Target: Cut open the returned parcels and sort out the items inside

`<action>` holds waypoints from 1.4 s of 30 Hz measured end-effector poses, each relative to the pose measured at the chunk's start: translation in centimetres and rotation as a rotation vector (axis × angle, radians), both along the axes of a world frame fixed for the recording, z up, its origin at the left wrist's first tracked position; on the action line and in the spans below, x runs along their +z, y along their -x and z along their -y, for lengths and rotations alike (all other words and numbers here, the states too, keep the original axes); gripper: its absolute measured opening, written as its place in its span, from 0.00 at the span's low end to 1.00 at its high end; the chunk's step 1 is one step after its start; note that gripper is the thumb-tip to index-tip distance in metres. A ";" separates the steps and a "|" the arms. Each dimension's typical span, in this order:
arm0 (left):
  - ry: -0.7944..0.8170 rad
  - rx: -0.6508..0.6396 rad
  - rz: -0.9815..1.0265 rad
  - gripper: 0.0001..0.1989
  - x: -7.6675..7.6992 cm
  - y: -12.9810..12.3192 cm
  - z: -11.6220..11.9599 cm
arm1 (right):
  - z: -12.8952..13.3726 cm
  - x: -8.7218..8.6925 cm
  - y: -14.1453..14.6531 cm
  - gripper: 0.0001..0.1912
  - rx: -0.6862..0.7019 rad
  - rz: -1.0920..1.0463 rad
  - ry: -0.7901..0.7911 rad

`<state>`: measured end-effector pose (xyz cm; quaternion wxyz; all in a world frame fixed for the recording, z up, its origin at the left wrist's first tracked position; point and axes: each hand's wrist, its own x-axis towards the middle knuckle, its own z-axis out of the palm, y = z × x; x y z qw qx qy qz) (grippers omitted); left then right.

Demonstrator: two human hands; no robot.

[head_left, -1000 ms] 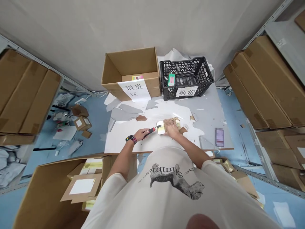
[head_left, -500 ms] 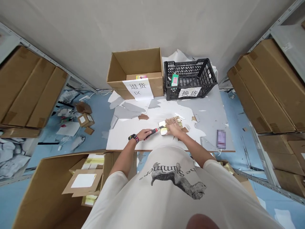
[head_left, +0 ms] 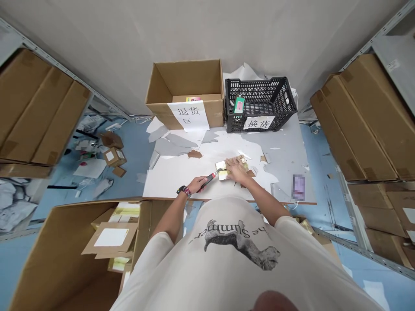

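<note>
White counter (head_left: 168, 183) strewn with torn paper scraps (head_left: 171, 147); cardboard box (head_left: 184, 95) and black crate (head_left: 261, 106) at far edge.
Left-hand fingers (head_left: 198, 185) clenched on utility knife (head_left: 209, 180); right-hand fingers (head_left: 231, 163) spread, released, on gold packet (head_left: 242, 160).

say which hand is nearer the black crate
The right hand is nearer: it rests on the gold package, below and slightly left of the black crate. The left hand, gripping a utility knife, is farther away, lower left.

knife blade (head_left: 216, 173) too small, blurred object (head_left: 298, 187)
</note>
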<state>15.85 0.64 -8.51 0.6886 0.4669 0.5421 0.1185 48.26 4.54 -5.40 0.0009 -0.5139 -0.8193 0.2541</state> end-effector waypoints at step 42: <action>-0.747 -0.114 -0.778 0.29 -0.1 -2.8 5.3 | -1.5 -1.9 0.2 0.37 0.035 0.041 -0.108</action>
